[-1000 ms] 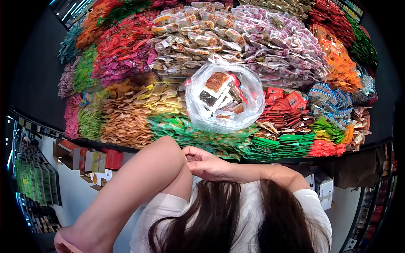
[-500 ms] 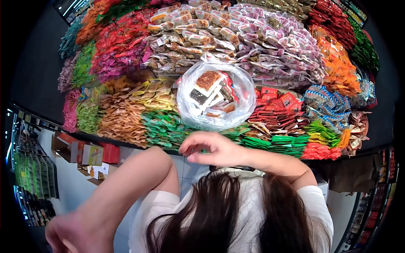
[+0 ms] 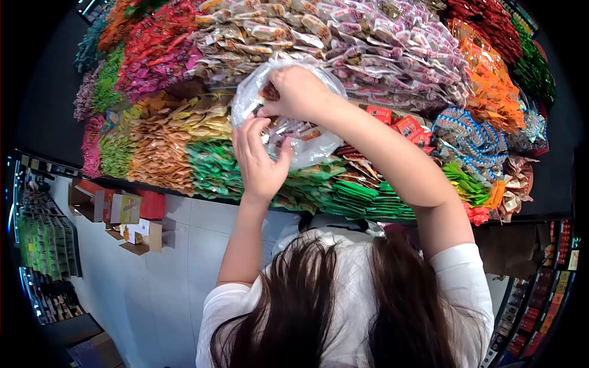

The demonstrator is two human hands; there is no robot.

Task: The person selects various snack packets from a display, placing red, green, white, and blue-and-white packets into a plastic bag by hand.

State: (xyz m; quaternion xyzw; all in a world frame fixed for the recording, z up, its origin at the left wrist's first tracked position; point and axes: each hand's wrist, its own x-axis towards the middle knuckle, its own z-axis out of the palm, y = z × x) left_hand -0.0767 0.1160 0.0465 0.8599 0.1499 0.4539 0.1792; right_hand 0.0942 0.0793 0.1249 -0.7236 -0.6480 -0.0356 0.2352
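Observation:
A clear plastic bag (image 3: 334, 138) stands with its mouth up on the heaped snack packets, several wrapped snacks inside it. My right hand (image 3: 297, 95) reaches into it from the right, fingers curled down on a brown snack packet (image 3: 270, 92) near the left side; the hand hides part of that packet. At the bag's front left is my left hand (image 3: 261, 159), open, its fingers stretched upward and the thumb held apart. Its fingertips are right at the rim, close below the right hand. Pale packets (image 3: 300, 132) show through the bag between the two hands.
Red packets (image 3: 405, 126) lie right of the bag, green packets (image 3: 215, 162) at its front left. White-and-brown packets (image 3: 270, 30) pile up behind it. Opened cardboard boxes (image 3: 132, 214) stand on the floor at the left, below the display's front edge.
My left hand has swung up from the lower left to the bag's rim. My right hand has moved from in front of the bag into its mouth. The view has shifted slightly.

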